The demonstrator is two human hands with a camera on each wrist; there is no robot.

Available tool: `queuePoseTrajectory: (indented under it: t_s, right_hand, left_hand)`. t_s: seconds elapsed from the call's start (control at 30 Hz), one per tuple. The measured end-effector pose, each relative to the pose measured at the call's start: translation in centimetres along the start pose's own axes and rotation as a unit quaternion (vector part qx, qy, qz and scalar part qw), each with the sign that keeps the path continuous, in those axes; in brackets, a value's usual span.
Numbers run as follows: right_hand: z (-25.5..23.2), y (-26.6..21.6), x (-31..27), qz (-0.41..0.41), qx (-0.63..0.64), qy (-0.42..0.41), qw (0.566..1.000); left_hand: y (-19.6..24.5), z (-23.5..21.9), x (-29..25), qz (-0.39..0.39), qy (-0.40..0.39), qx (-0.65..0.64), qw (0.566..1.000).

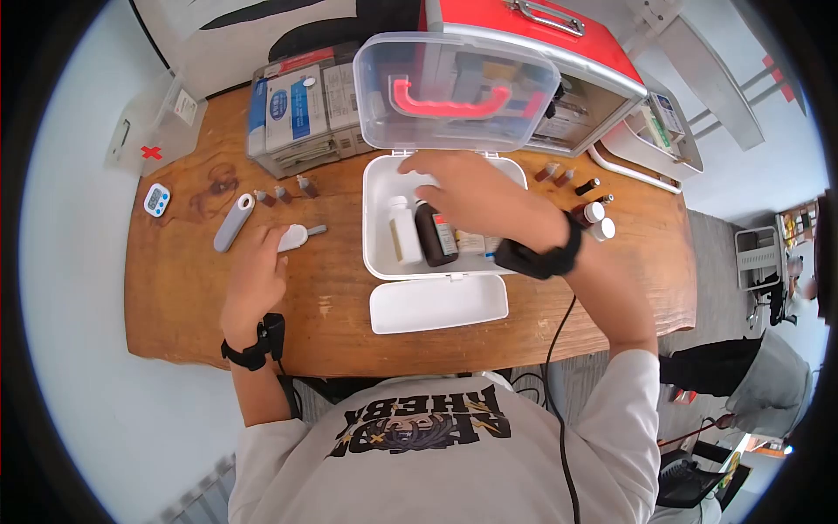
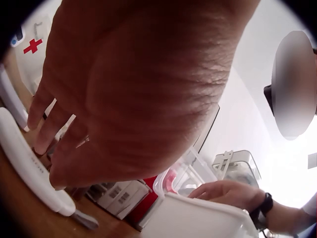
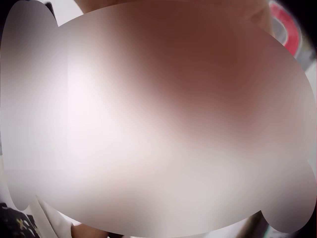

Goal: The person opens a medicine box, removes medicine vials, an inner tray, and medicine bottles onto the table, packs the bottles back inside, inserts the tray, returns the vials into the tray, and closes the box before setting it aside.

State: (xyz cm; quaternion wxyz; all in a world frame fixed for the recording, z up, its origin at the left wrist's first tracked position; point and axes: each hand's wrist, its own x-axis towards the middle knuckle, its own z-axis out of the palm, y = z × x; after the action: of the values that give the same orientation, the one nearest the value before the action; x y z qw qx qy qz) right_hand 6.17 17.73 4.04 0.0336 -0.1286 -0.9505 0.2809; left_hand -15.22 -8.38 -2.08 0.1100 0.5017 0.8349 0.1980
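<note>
My right hand [image 1: 436, 175] lies palm down over the open white plastic box [image 1: 381, 262], fingers stretched toward its back left corner. Under it stand a white bottle [image 1: 402, 231] and a dark brown bottle [image 1: 434, 234]; what the fingertips touch is hidden. The right wrist view is a blur. My left hand [image 1: 262, 253] rests on the wooden table [image 1: 332, 323], its straight fingers [image 2: 37, 146] reaching onto a white thermometer [image 1: 294, 237] [image 2: 27, 166]. Neither hand visibly holds anything.
The box's clear lid with a red handle [image 1: 449, 100] stands upright behind it. A white tray [image 1: 436, 303] lies in front. Left: a grey case [image 1: 233, 224], small brown vials [image 1: 281, 193], a timer [image 1: 157, 200]. Behind: medicine cartons [image 1: 292, 113], a red case [image 1: 559, 52]. Right: bottles [image 1: 595, 218].
</note>
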Motion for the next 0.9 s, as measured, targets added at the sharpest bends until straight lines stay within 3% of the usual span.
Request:
queuePoseTrajectory:
  t_s: [0.07, 0.13, 0.2, 0.27, 0.3, 0.37, 0.53, 0.6, 0.63, 0.7, 0.8, 0.83, 0.9]
  right_hand:
    - [-1.6, 0.3, -2.7, -0.062, 0.052, 0.103, 0.991]
    - [-3.7, -0.2, -6.4, 0.084, 0.095, 0.137, 0.982]
    - [-3.6, 2.2, -10.5, 0.164, 0.105, 0.267, 0.944]
    - [-3.9, 4.6, -14.3, 0.269, 0.051, 0.342, 0.899]
    - [-3.5, 6.2, -16.2, 0.273, 0.046, 0.345, 0.897]
    - [-2.3, 9.0, -19.3, 0.362, -0.086, 0.412, 0.832]
    - [-0.2, 11.6, -21.1, 0.407, -0.115, 0.372, 0.826]
    - [0.4, 12.7, -20.7, 0.399, -0.111, 0.354, 0.838]
    - [0.7, 13.6, -20.7, 0.406, -0.104, 0.331, 0.845]
    - [1.2, 15.2, -20.8, 0.409, -0.099, 0.304, 0.855]
    - [2.1, 15.9, -20.9, 0.375, -0.104, 0.332, 0.86]
    - [1.9, 15.3, -20.8, 0.386, -0.089, 0.365, 0.842]
    - [1.1, 14.0, -20.6, 0.396, -0.074, 0.401, 0.823]
  left_hand:
    - [-0.4, 0.5, 0.0, 0.014, 0.001, 0.013, 1.0]
    - [-0.7, 0.9, 0.4, 0.018, 0.012, 0.026, 0.999]
    - [-1.1, 1.5, 0.9, 0.032, 0.022, 0.033, 0.999]
    - [-1.7, 2.2, 1.4, 0.043, 0.034, 0.072, 0.996]
    - [-1.5, 2.1, 1.5, 0.025, 0.026, 0.093, 0.995]
    - [-1.1, 1.9, 1.5, 0.021, 0.032, 0.07, 0.997]
    - [-0.8, 1.0, 0.7, -0.01, 0.064, 0.079, 0.995]
    - [0.2, 0.6, 0.3, -0.038, 0.115, -0.066, 0.99]
    - [1.3, 0.2, 0.2, -0.04, 0.118, -0.064, 0.99]
    - [4.5, -1.3, -0.3, -0.012, 0.099, -0.221, 0.97]
    - [8.9, -3.0, -0.3, 0.004, 0.038, -0.313, 0.949]
    - [9.1, -2.2, 0.0, 0.039, 0.062, -0.345, 0.936]
    - [10.9, -2.4, 0.6, 0.038, 0.049, -0.354, 0.933]
